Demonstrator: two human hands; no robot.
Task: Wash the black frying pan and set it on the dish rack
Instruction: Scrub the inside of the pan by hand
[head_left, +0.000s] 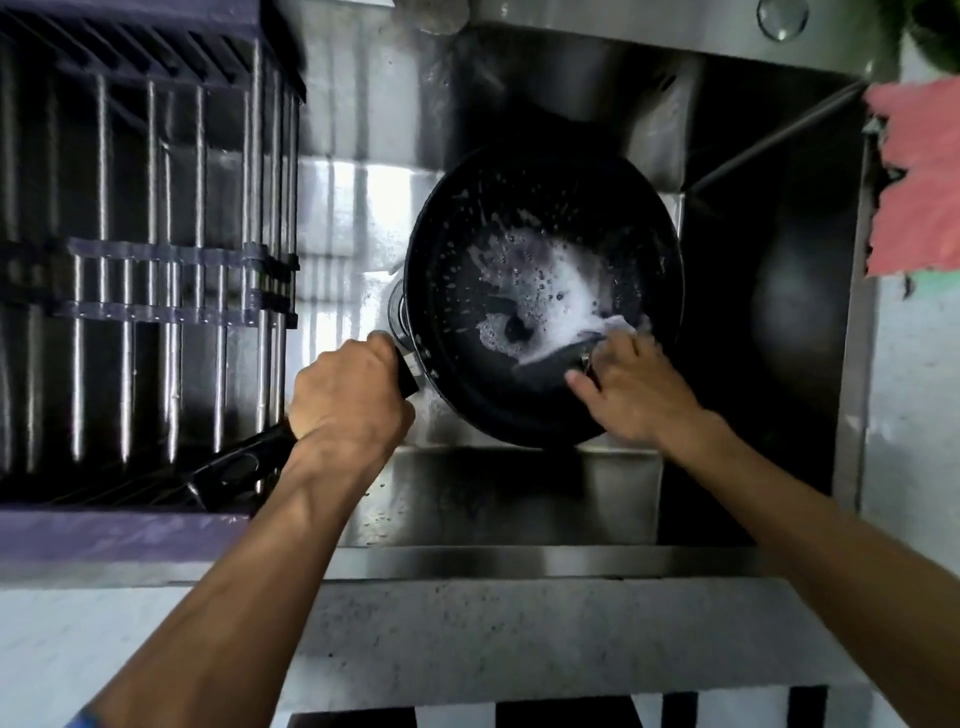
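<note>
The black frying pan (467, 291) is held over the steel sink, its inside smeared with white foam. My left hand (348, 395) is shut on the pan's black handle, whose end sticks out below my wrist toward the lower left. My right hand (628, 384) presses a foamy sponge (618, 325) against the inner right side of the pan; the sponge is mostly hidden under my fingers. The dish rack (150, 260), with chrome bars and purple trim, fills the left side and stands apart from the pan.
The steel sink (519, 499) has a deep dark basin on the right. A pink cloth (919, 182) hangs at the right edge. A speckled counter edge (519, 623) runs along the front, below my forearms.
</note>
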